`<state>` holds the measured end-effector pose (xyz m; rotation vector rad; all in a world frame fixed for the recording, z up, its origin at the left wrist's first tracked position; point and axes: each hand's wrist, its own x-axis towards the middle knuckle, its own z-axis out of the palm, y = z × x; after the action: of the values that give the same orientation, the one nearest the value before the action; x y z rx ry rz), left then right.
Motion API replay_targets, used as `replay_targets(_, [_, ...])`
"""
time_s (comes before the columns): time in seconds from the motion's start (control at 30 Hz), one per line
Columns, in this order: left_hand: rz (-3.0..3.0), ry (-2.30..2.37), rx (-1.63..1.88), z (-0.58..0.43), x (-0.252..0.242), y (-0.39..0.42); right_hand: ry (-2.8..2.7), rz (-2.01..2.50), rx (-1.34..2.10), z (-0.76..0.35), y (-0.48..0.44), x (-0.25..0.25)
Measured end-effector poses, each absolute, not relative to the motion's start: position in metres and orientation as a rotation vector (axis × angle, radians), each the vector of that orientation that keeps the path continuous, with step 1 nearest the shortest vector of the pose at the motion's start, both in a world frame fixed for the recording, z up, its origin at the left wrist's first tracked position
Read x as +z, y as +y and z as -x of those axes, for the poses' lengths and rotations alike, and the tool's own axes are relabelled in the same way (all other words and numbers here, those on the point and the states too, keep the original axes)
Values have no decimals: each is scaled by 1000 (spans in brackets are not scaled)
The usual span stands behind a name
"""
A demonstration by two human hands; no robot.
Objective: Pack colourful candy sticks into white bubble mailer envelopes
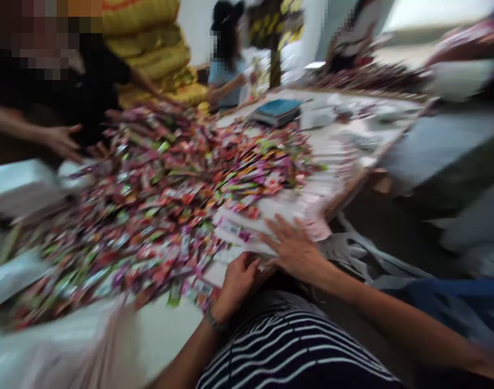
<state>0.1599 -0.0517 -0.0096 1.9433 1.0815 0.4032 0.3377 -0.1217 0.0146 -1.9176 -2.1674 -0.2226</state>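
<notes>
Rests right hand point(293, 248) flat, fingers straight and parted, on a pale surface point(277, 208) at the near edge of the table point(344, 195), perhaps to smooth or steady it; curls fingers of left hand point(241, 275) beside the striped shirt point(295, 346), cannot tell whether around anything. Has a purple-and-white packet point(235, 229) just beyond the right fingertips, then wrapped packets point(161, 200) heaped across the table, likely loose for reach from several sides. Faces, farther out, a co-worker's hand point(60, 141) and a blue-topped object point(277, 111), perhaps parked aside.
</notes>
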Motion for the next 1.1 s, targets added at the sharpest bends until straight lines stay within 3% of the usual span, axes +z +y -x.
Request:
replay_targets(0.2, [-2459, 1424, 137, -72, -6, -82, -2191, 1476, -253, -310, -143, 30])
replay_targets(0.3, [-2554, 1499, -5, -50, -18, -77, -2291, 1609, -211, -302, -143, 25])
replay_targets(0.5, [-2579, 1688, 20, -18, -23, -51, -2510, 1654, -373, -297, -123, -9])
replay_targets(0.63, [-2503, 1804, 185, -6, -18, -54, -2361, 1651, -353, -290, -123, -9])
replay_targets(0.77, [-2181, 1717, 408, -28, -12, -71, -2362, 1620, -319, -280, -124, -4])
replay_targets(0.97, [-1149, 1268, 617, -94, -12, -67, -2395, 1524, -129, -257, -123, 0])
replay_targets(1.1, [-949, 1307, 771, -111, -19, -50, -2346, 1631, -123, -271, -120, -2])
